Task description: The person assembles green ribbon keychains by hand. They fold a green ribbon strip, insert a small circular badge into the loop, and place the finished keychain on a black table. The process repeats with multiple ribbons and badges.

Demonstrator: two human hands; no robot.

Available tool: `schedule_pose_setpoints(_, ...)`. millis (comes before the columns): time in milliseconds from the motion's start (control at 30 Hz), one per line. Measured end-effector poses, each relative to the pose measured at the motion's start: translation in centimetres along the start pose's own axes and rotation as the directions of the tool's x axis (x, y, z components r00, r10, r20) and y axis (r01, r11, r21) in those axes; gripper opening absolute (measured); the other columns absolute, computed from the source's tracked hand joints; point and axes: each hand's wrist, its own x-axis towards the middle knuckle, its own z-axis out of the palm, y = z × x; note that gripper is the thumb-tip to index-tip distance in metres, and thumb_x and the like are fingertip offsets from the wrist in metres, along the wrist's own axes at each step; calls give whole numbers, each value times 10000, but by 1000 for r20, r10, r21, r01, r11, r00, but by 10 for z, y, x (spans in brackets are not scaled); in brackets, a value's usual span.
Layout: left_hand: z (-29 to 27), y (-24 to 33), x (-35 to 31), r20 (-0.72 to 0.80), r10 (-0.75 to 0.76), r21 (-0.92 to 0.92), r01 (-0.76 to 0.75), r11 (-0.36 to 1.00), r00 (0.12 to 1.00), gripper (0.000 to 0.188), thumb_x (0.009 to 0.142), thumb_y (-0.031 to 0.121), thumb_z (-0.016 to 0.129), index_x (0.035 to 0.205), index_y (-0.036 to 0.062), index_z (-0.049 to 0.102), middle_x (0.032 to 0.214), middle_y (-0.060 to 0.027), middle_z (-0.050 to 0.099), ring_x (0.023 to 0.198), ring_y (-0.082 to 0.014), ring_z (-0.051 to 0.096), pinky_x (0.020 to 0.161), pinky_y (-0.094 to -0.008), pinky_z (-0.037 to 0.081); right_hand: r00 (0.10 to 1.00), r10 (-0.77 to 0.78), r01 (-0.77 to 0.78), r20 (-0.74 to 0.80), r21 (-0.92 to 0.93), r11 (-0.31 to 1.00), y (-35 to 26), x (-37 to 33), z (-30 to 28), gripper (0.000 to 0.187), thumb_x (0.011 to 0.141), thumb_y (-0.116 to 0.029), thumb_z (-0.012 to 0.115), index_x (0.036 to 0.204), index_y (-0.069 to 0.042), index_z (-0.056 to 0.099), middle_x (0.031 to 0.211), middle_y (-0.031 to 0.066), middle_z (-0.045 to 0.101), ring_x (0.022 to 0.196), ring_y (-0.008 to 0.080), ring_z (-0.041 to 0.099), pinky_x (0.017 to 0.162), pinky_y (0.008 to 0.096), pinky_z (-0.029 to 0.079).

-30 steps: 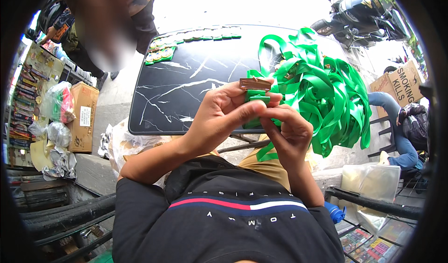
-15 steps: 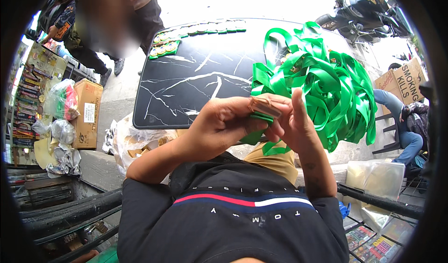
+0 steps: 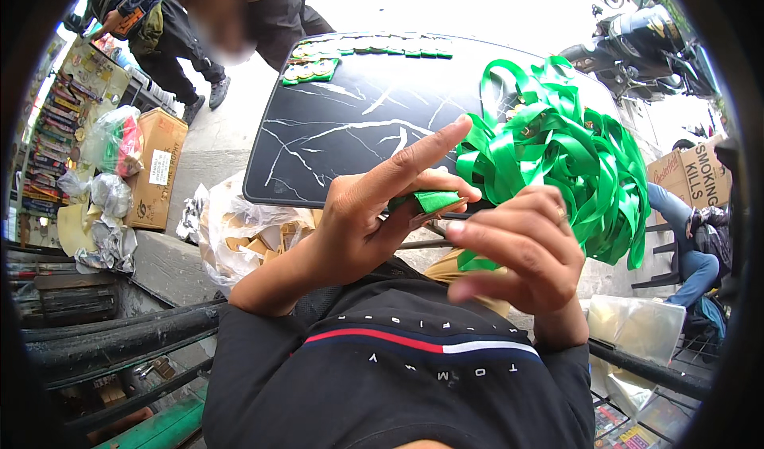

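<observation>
My left hand (image 3: 358,218) grips a folded green ribbon bundle (image 3: 438,201) between thumb and fingers, its index finger stretched out above it. A thin brownish edge shows under the ribbon; what it belongs to is unclear. Just right of the bundle is my right hand (image 3: 529,250), fingers bent and apart, with its thumb smeared by motion. Nothing plainly shows in it. Beyond it, a large heap of loose green ribbons (image 3: 557,158) lies on the right side of the black marble-patterned table (image 3: 334,146).
Rows of green-ribboned medals (image 3: 398,44) lie along the table's far edge. A plastic bag (image 3: 231,238) with brown pieces is at the near left, beside a cardboard box (image 3: 159,170). People stand at the far left; a seated person (image 3: 696,274) and motorcycle (image 3: 637,35) are at the right.
The bundle has turned in my left hand, whose index finger now points outward. My right hand has drawn away from it and turned over. The whole view has shifted slightly.
</observation>
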Motion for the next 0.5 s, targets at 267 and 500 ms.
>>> schedule_pose_setpoints(267,12,1,-2,-85,60,174,-44,984,995,651,812,-89,576,1428,-12,379,1450,-172,458,1072,-312,661,886,-361,545,992,12,2,122,-116,993,12,16,-6,329,663,-103,807,988,-95,753,915,23,642,816,184,603,709,334,422)
schedule_pose_setpoints(500,7,-16,0,31,276,466,-259,846,961,593,833,18,674,1388,38,469,1205,-132,649,886,-293,693,908,-443,543,925,195,-287,326,265,920,43,22,-11,226,694,5,804,898,-29,713,860,64,692,807,205,656,743,312,500)
